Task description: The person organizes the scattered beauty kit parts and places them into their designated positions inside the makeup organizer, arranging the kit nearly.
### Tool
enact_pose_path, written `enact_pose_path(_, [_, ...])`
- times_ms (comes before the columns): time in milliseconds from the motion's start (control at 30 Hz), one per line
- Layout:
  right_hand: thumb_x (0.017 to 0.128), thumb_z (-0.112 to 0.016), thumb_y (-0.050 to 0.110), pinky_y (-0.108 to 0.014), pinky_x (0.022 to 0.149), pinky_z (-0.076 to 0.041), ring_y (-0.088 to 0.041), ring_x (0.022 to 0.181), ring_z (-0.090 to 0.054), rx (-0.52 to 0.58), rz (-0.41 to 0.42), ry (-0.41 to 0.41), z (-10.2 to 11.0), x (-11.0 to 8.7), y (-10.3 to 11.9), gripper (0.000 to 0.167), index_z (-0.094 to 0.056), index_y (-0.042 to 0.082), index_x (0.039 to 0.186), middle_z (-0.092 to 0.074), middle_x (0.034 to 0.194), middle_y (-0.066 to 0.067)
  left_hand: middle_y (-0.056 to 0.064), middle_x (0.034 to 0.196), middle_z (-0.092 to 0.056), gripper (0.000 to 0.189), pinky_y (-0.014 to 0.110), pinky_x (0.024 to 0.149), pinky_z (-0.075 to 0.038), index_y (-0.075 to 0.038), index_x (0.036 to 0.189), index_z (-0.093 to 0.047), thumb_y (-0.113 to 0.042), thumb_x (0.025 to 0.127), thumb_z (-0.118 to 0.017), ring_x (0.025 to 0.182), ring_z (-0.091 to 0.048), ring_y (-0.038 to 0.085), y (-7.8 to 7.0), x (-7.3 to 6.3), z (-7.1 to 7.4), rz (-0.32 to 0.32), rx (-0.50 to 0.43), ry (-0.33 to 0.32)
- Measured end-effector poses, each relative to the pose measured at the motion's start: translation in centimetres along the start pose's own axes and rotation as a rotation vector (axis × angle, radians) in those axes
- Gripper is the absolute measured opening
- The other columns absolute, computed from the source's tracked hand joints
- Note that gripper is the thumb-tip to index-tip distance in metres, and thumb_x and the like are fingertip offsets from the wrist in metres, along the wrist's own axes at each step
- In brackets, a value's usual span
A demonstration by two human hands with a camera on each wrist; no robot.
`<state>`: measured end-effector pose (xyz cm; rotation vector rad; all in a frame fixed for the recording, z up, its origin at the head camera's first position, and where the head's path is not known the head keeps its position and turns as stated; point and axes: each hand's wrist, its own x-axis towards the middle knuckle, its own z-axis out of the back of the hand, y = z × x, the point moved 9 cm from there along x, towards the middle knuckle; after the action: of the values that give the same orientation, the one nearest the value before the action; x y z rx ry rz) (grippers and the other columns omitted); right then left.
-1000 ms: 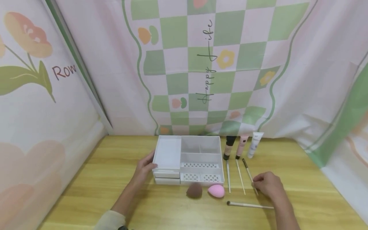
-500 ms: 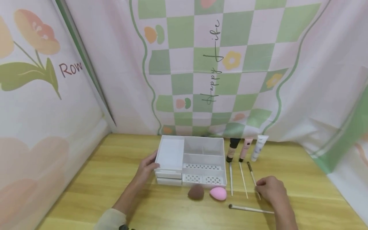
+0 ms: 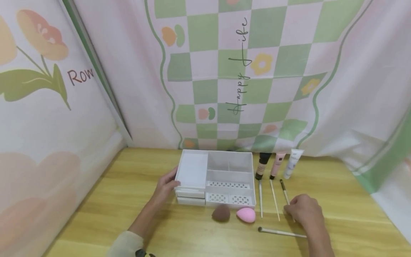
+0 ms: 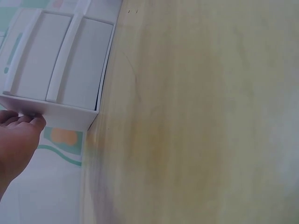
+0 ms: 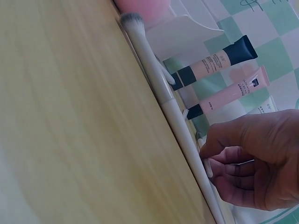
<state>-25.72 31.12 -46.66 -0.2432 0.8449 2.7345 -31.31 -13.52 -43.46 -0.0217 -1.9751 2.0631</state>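
My left hand [image 3: 166,186] grips the left side of a white desktop organizer [image 3: 191,170], its thumb at the front corner. In the left wrist view, curled fingers [image 4: 29,122] press on the side wall beside two drawers. Over on the right, my right hand [image 3: 304,211] pinches a makeup brush [image 3: 285,192] with a dark head and pale handle, near its handle end. The right wrist view shows that handle end [image 5: 208,169] between thumb and fingers. A larger makeup brush [image 3: 280,232] lies crosswise in front of this hand. The brush's lower part is partly hidden by the hand.
Two slim makeup tools [image 3: 260,200] lie side by side, right of the organizer. Behind them stand a black-and-beige tube [image 3: 262,167], a pink tube [image 3: 277,166] and a white tube [image 3: 293,165]. A brown sponge [image 3: 221,213] and a pink sponge [image 3: 246,215] sit before the organizer.
The head view has shifted slightly, so everything appears a little farther right. My left hand stays on the organizer and my right hand keeps pinching the brush in nearly the same place.
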Motion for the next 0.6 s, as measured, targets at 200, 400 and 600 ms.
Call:
enact_pose_path(200, [0.082, -0.073, 0.025, -0.028, 0.058, -0.045, -0.021, 0.073, -0.059, -0.011, 0.033, -0.016, 0.12, 0.04, -0.26, 0.034, -0.073, -0.005, 0.098, -0.073, 0.084, -0.013, 0.026, 0.162, -0.03, 0.065, 0.042, 0.122, -0.031, 0.011, 0.152, -0.032, 0.002, 0.09, -0.05, 0.152, -0.03, 0.043, 0.04, 0.03, -0.04, 0.011, 0.017, 0.005])
enact_pose_path(400, [0.082, -0.074, 0.027, -0.028, 0.061, -0.045, -0.02, 0.076, -0.061, 0.017, 0.081, -0.041, 0.35, 0.11, -0.32, 0.034, -0.075, -0.003, 0.098, -0.076, 0.088, -0.013, 0.026, 0.163, -0.029, 0.065, 0.039, 0.122, -0.031, 0.011, 0.153, -0.03, 0.001, 0.091, -0.049, 0.153, -0.028, 0.043, -0.03, 0.0, -0.08, 0.02, 0.019, 0.02])
enact_pose_path(600, [0.088, -0.07, 0.024, -0.026, 0.067, -0.053, -0.016, 0.082, -0.065, 0.183, 0.052, 0.041, 0.07, 0.3, -0.42, 0.04, -0.069, -0.008, 0.113, -0.076, 0.091, -0.006, 0.026, 0.164, -0.026, 0.065, 0.031, 0.12, -0.033, 0.012, 0.153, -0.027, 0.002, 0.092, -0.048, 0.153, -0.027, 0.043, -0.07, 0.12, -0.17, 0.022, -0.001, 0.047])
